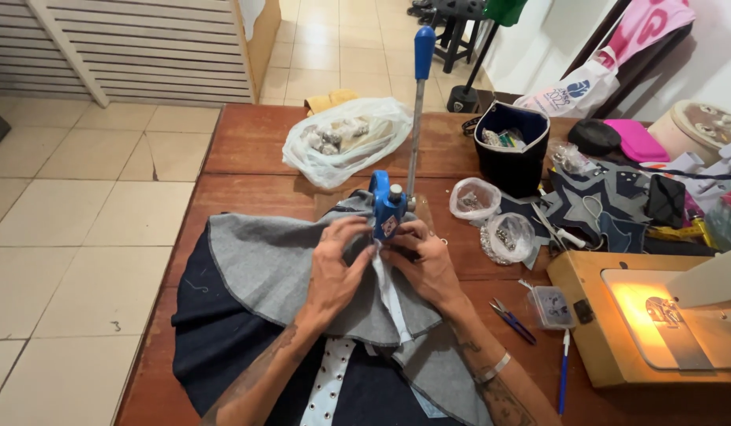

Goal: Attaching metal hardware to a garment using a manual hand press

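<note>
White strip (387,288) runs lengthwise toward blue press (387,211), between both hands.

At frame centre we see a blue press (389,209) over grey denim cloth (263,264) edged on dark navy fabric (211,339). A white strip (328,386) with pale blue eyelets runs bottom centre. The table (247,142) is reddish brown; upper right lies a pink pouch (636,140).
</note>
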